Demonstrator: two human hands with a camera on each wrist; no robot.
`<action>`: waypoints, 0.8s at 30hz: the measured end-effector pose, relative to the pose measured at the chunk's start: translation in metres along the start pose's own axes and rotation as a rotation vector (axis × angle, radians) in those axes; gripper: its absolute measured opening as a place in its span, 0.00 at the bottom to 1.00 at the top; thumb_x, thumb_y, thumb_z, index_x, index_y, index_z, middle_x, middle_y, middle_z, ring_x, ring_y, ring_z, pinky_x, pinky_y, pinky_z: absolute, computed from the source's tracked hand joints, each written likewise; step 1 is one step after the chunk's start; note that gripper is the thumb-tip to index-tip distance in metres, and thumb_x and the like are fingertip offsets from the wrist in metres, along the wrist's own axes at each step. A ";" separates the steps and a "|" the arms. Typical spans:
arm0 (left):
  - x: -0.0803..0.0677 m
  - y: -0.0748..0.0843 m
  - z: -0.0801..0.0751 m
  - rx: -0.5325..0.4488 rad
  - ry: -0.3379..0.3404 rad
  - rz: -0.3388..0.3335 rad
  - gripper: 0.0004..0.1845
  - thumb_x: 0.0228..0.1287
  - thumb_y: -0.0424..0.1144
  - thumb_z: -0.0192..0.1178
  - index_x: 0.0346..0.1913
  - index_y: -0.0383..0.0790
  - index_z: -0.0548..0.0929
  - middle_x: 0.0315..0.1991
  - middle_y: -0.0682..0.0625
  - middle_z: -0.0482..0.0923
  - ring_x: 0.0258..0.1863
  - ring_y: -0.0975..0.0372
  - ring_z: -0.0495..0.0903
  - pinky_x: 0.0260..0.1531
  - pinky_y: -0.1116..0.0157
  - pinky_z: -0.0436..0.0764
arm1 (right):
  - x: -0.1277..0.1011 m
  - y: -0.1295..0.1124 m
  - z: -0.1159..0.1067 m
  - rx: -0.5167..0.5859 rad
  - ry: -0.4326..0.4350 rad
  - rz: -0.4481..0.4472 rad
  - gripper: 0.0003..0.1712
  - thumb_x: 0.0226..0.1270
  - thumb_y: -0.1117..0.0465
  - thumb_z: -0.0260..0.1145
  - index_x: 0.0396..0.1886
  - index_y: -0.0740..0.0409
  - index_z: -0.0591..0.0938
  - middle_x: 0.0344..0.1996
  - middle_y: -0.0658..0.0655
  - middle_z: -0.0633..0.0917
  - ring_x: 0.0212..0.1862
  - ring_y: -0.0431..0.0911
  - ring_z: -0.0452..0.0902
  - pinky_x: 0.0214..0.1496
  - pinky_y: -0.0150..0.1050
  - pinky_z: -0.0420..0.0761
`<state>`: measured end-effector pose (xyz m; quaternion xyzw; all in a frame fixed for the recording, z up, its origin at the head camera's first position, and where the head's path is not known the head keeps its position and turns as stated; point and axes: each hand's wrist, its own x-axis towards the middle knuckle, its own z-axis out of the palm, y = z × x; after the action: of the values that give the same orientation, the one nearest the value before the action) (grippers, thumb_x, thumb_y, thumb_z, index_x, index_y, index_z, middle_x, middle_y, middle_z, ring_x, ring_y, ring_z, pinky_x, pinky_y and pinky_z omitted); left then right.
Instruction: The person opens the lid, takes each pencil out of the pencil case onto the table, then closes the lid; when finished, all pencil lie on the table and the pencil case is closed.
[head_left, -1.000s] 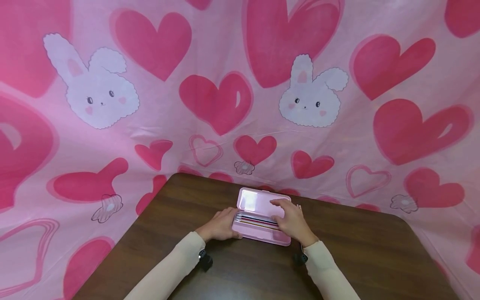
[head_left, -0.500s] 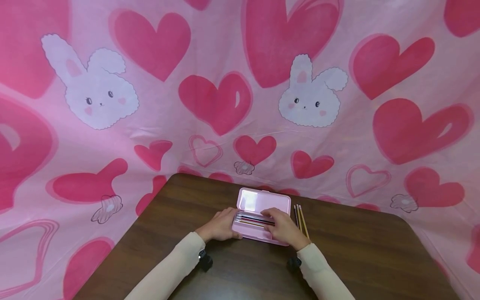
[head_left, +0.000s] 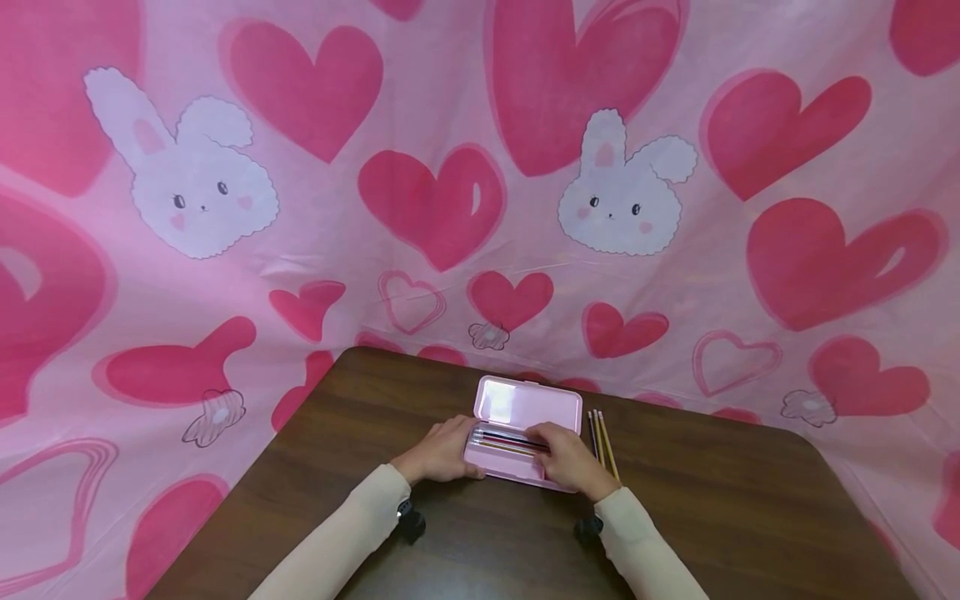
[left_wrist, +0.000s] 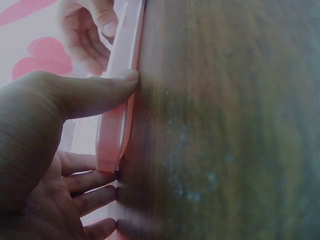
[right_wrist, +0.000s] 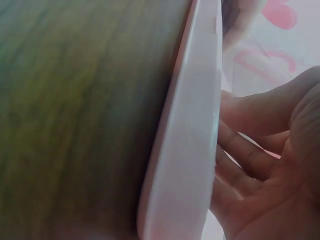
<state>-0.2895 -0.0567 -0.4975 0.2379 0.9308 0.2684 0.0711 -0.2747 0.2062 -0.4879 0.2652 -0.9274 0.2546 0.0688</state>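
Observation:
A pink pencil case [head_left: 517,467] lies open on the brown table [head_left: 720,500], its lid [head_left: 528,402] raised at the back. Several pencils [head_left: 501,440] lie in its tray. My left hand [head_left: 442,450] holds the case's left end. In the left wrist view its thumb [left_wrist: 100,92] presses the case's [left_wrist: 117,125] near wall and its fingers [left_wrist: 90,195] curl by the end. My right hand [head_left: 566,458] lies over the tray's right half, fingertips on the pencils. In the right wrist view its fingers [right_wrist: 245,160] reach past the case's [right_wrist: 192,140] rim, with nothing seen pinched.
Three loose pencils [head_left: 600,433] lie side by side on the table just right of the case. A pink cloth [head_left: 435,200] printed with hearts and rabbits hangs behind the table and drapes round its far edge.
My right hand has moved left from the lid's right end down onto the tray, uncovering the three loose pencils. It has barely shifted in the last half second. The left hand has stayed put.

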 end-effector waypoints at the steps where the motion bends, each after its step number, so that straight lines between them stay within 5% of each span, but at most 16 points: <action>1: 0.000 0.000 0.000 -0.003 -0.001 0.000 0.48 0.51 0.53 0.77 0.72 0.42 0.67 0.65 0.45 0.73 0.66 0.51 0.71 0.73 0.47 0.64 | 0.000 0.001 0.000 0.001 0.002 -0.006 0.20 0.60 0.72 0.70 0.53 0.62 0.84 0.48 0.58 0.88 0.52 0.52 0.84 0.63 0.53 0.80; 11: -0.001 0.001 -0.001 -0.009 -0.005 -0.003 0.47 0.51 0.53 0.76 0.72 0.41 0.67 0.64 0.45 0.73 0.65 0.51 0.71 0.73 0.47 0.64 | 0.001 0.004 0.001 0.056 -0.049 0.029 0.19 0.59 0.74 0.69 0.50 0.61 0.84 0.44 0.57 0.88 0.43 0.46 0.83 0.55 0.49 0.85; 17: -0.001 0.001 -0.001 0.017 0.013 0.029 0.47 0.50 0.53 0.77 0.71 0.39 0.68 0.63 0.44 0.74 0.65 0.51 0.72 0.70 0.47 0.67 | 0.003 0.007 0.002 0.115 -0.112 0.110 0.18 0.62 0.73 0.67 0.52 0.58 0.84 0.46 0.55 0.89 0.44 0.44 0.81 0.55 0.49 0.84; 24: -0.001 0.001 0.001 0.022 0.007 0.020 0.48 0.50 0.54 0.76 0.72 0.40 0.67 0.64 0.44 0.73 0.65 0.51 0.72 0.71 0.47 0.66 | 0.003 0.010 0.003 0.101 -0.086 0.086 0.17 0.65 0.73 0.64 0.50 0.56 0.85 0.46 0.53 0.89 0.46 0.44 0.82 0.58 0.49 0.83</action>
<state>-0.2884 -0.0563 -0.4977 0.2471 0.9315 0.2596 0.0626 -0.2828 0.2105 -0.4945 0.2388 -0.9261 0.2920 0.0042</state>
